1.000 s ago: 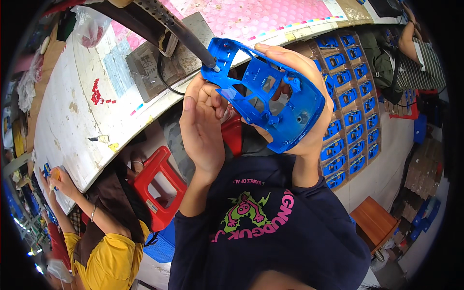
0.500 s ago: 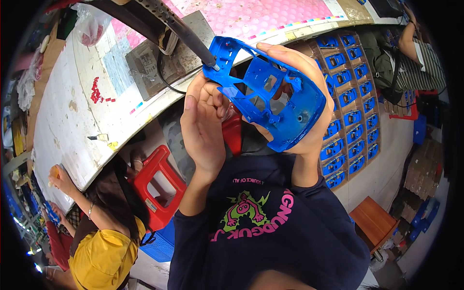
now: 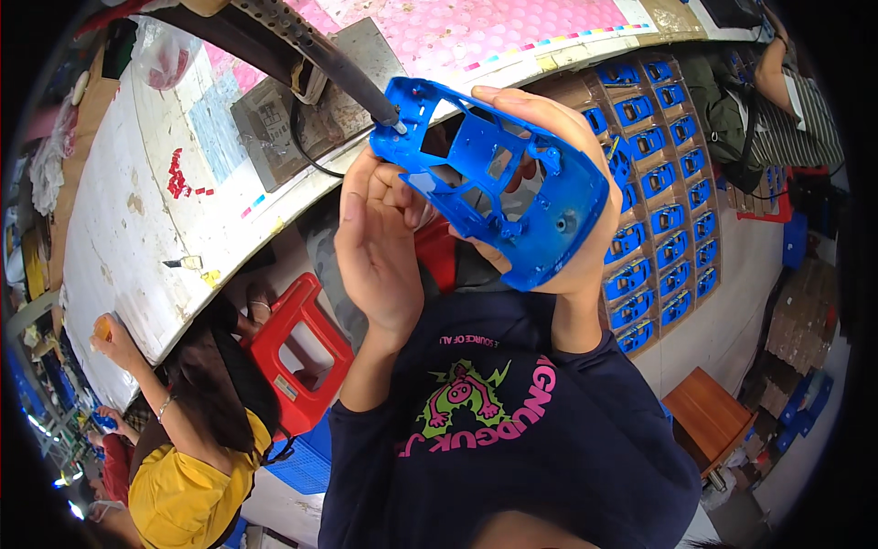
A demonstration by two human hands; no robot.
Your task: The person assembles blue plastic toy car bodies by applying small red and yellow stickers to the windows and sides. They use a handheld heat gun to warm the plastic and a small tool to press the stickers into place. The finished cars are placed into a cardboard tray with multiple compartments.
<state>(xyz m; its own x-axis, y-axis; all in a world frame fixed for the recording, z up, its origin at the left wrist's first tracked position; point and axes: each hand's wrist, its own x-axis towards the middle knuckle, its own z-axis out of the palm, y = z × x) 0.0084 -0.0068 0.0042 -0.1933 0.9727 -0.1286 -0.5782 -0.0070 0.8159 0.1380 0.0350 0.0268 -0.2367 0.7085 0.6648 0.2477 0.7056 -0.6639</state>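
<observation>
Our right grip [image 3: 599, 240] is closed on a blue car-body shell [image 3: 477, 145], wrapped around its right side, with the fingers reaching along the upper edge. Our left grip [image 3: 380, 242] has its fingers curled up against the shell's left end, but we can't tell if it's actually pinching anything. The shell itself sits tilted, just above center in the frame, hollow side toward us (we can see straight through the window openings). A dark rod [image 3: 352, 82] slants in from the upper left, its pale tip at the shell's upper left corner, apparently touching.

Behind that we've got the white tabletop [image 3: 128, 247] curving across the left, with a scatter of red bits [image 3: 178, 174] and a clear plastic bag [image 3: 163, 55] at upper left. More blue shells [image 3: 658, 181] line up in rows on cardboard [image 3: 567, 91] at right. A red stool [image 3: 261, 357] is lower left, beside someone in yellow [image 3: 192, 494].
</observation>
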